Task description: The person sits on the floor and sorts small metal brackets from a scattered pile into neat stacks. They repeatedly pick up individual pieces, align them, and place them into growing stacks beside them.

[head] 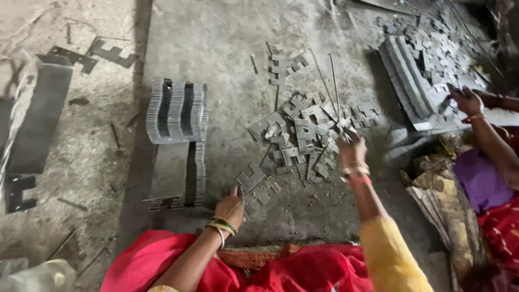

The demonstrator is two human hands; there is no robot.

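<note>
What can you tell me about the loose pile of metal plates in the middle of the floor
The loose pile of plates lies scattered on the grey concrete floor, not stacked. The pieces are flat, dull grey metal with notched, stepped edges, overlapping at all angles. A few thin rods lie across the far side of the pile. The right hand reaches into the pile's right edge; the left hand rests by a few stray plates at its near side. Neat stacks stand apart to the left.

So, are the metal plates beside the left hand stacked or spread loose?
Stacked. The plates stand on edge in tight rows, left of the left hand; the pile by the right hand lies loose.
</note>
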